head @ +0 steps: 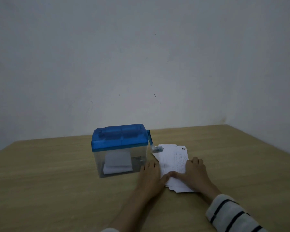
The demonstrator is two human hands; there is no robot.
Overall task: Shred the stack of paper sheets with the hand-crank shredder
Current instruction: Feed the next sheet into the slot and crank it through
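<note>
Shredder (120, 150): stands upright on the wooden table (49, 181), left of the papers; blue lid (119, 137) on a clear bin (120, 163).
Crank (151, 139): blue arm on the shredder's right side, hanging down, its knob just over the far left corner of the papers.
Bin contents: folded white paper (117, 162) shows through the clear wall.
Papers (173, 162): loose stack of white sheets lying flat on the table just right of the shredder, edges uneven, faint writing on top.
Left hand (150, 174): palm down at the stack's left edge, fingers straight and close together, thumb touching the near edge of the sheets.
Right hand (193, 173): on top of the stack's right side, fingers bent at the knuckles and pressing on the sheets, thumb stretched left to meet the other thumb.
Sleeve (231, 215): white with dark stripes, on the right forearm.
Wall (141, 56): plain pale surface behind the table.
</note>
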